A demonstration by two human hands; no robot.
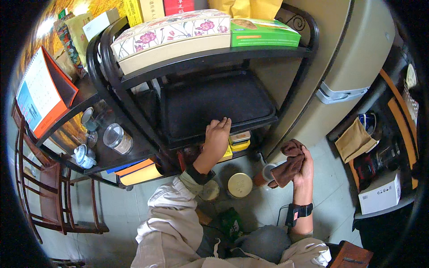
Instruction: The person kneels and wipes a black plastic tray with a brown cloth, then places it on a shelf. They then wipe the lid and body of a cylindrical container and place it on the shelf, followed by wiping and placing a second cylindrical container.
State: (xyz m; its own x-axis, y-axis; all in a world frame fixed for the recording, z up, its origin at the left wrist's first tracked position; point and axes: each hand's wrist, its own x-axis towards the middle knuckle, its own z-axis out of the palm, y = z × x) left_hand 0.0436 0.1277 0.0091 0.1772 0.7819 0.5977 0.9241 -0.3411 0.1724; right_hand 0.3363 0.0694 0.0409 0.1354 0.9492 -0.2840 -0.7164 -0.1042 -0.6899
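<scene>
My left hand (216,138) reaches to the front of the middle shelf, its slightly bent fingers resting on the black tray (196,96). To the right, below that shelf, my right hand (304,167) grips a folded brown cloth (286,165). The tray sits bare inside a black metal rack (288,96). A floral box (172,40) and a green box (263,33) stand on the rack's top shelf.
At left are a side shelf with a glass jar (117,138), a desk calendar (42,91) and wooden chairs (53,192). A beige refrigerator (339,67) stands right, beside a paper bag (355,138) and white box (380,192). Round containers (240,184) sit low, below the rack.
</scene>
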